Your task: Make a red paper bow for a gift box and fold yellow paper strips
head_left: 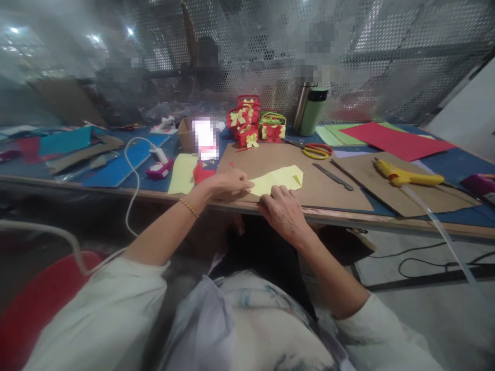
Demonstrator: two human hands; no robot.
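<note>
A folded sheet of pale yellow paper (279,179) lies on a brown cardboard sheet (294,170) at the table's near edge. My left hand (228,183) presses on the paper's left end with fingers together. My right hand (284,211) rests on the paper's near edge, fingers flat on it. A thin gold bracelet circles my left wrist.
Yellow-handled scissors (317,150), a dark knife (333,176) and a yellow glue gun (406,178) lie to the right. Small red and yellow paper boxes (251,121) stand behind, next to a green flask (312,111). Coloured paper sheets cover both ends. A white cable (131,170) hangs off the left edge.
</note>
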